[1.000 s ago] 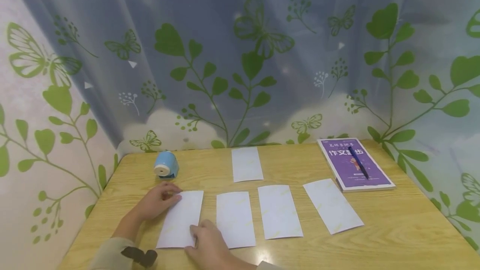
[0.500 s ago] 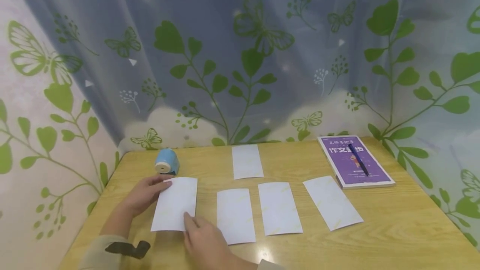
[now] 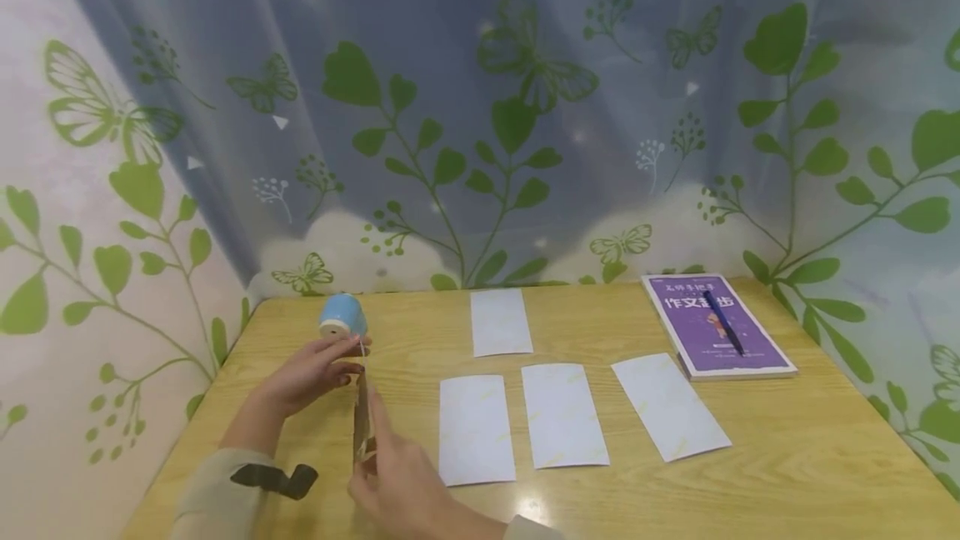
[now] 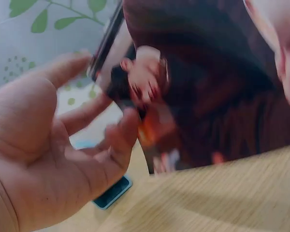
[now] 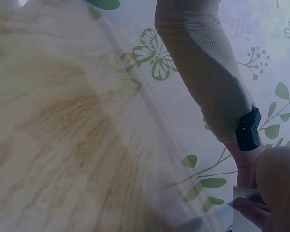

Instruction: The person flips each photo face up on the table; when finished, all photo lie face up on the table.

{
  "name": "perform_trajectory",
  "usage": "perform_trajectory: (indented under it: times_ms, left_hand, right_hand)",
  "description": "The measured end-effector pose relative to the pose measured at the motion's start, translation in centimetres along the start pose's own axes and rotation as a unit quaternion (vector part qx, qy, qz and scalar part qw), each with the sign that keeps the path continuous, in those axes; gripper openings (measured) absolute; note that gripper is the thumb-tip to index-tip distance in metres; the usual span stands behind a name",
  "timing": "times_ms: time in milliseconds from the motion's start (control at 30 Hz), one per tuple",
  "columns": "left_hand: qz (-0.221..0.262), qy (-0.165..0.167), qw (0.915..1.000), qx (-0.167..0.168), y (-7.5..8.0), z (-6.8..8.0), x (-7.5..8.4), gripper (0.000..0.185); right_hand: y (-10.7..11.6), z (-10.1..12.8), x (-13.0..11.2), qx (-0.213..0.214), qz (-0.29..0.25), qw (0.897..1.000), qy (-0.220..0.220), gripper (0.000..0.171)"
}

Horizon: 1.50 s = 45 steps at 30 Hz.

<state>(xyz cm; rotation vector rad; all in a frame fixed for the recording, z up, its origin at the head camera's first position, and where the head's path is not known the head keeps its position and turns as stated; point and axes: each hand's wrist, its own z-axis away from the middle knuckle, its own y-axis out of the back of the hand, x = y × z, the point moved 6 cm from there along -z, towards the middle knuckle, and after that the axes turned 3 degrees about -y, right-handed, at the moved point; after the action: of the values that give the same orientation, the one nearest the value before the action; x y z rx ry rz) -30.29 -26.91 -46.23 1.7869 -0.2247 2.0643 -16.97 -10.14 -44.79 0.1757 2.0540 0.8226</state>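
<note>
A printed photo (image 3: pixel 361 419) stands nearly edge-on above the left of the table, between both hands. In the left wrist view the photo's (image 4: pixel 208 96) picture side shows a person in dark clothes. My left hand (image 3: pixel 311 375) holds its far end, fingertips at the corner. My right hand (image 3: pixel 408 477) pinches the nearer end between thumb and fingers. To the right lie white cards in a row: one (image 3: pixel 476 432), a second (image 3: pixel 566 415) and a slanted third (image 3: pixel 671 407). Another card (image 3: pixel 501 322) lies farther back.
Just beyond my left hand stands a blue pencil sharpener (image 3: pixel 342 313). At the back right a purple book (image 3: pixel 686 340) carries a dark blue pen (image 3: pixel 723 323). A patterned curtain (image 3: pixel 420 190) hangs behind the wooden table (image 3: pixel 600 507).
The leftmost card has been lifted from the table and turned from its white face to edge-on. Both hands moved with it; the other cards stayed in place.
</note>
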Motion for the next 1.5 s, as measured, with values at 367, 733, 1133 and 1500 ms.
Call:
perform_trajectory:
  times_ms: [367, 733, 1133, 1500]
  left_hand:
    - [-0.090, -0.036, 0.9951, -0.017, -1.0, -1.7, -0.5, 0.052]
    - [-0.171, -0.011, 0.9808, 0.094, -1.8, -1.9, -2.9, 0.034]
    - [-0.311, -0.098, 0.9397, 0.101, -2.7, -1.7, -2.9, 0.023]
    - [-0.322, -0.118, 0.9340, 0.101, -2.9, -1.8, -2.0, 0.022]
  right_hand:
    - [-1.3, 0.1, 2.9, -0.015, -0.094, 0.988, -0.120, 0.089]
    - [-1.8, 0.3, 4.9, -0.009, 0.010, 0.986, -0.164, 0.072]
    - [-2.6, 0.3, 5.9, -0.017, -0.009, 0.976, -0.219, 0.053]
    - [-1.7, -0.1, 6.0, -0.025, -0.044, 0.976, -0.214, 0.054]
